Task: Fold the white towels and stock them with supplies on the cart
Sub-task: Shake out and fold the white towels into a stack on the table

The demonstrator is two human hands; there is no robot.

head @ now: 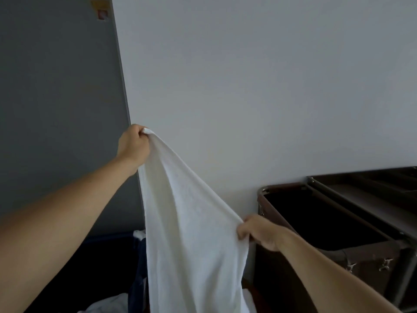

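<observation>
A white towel (189, 222) hangs in the air in front of me, running down out of the bottom of the view. My left hand (133, 145) is raised high and pinches one corner of it. Lower and to the right, my right hand (259, 233) grips the towel's other edge, so the top edge slants down from left to right. The cart (352, 195) stands at the right against the wall, with a dark open bag on its left end and a tray top behind it.
A white wall fills the view ahead, with a grey door or panel (56, 109) at the left. Below the towel lies more white cloth (108, 303) on or in something dark blue (101, 256). The cart's metal frame (406, 272) is at the lower right.
</observation>
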